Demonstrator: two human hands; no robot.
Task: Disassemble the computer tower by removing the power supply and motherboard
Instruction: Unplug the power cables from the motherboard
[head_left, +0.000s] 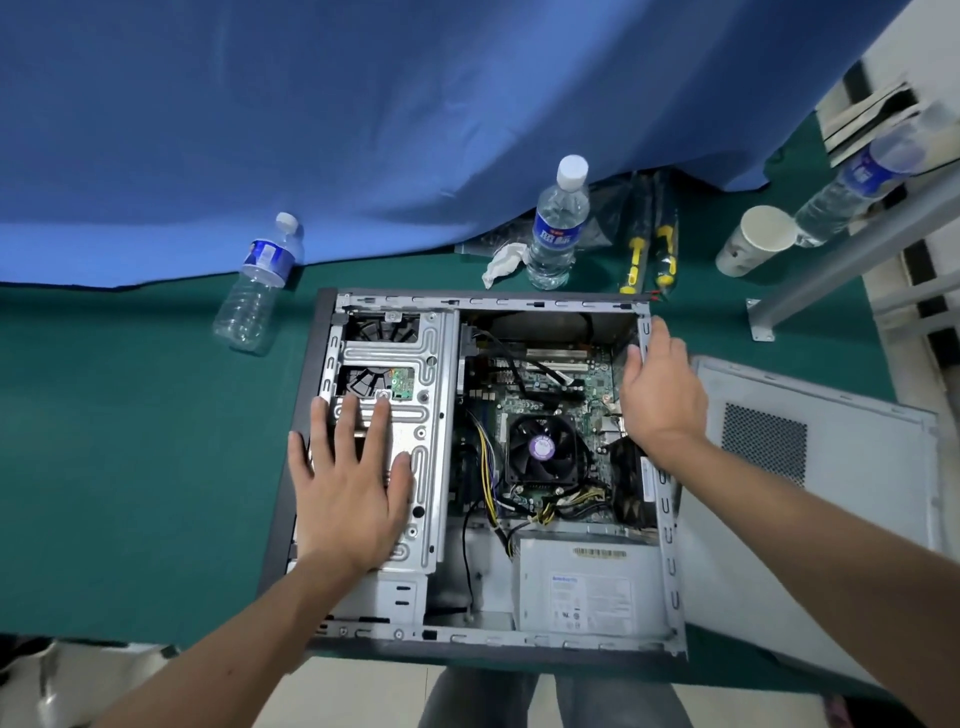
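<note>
While the computer tower (467, 467) lies open on its side on the green surface (130, 441), we press our left hand (353, 488) flat, fingers spread, on the silver drive cage (410, 364), gripping nothing. Our right hand (660, 389) curls its grip over the tower's right rim. Inside, the motherboard (550, 395) sits mid-case under its fan (543, 447), and the power supply (589, 584) fills the near right corner. Beside the tower lies the side panel (810, 467).

We look steeply down from head height, close above the open computer case (483, 467), with the blue curtain (363, 130) toward twelve o'clock.
</note>
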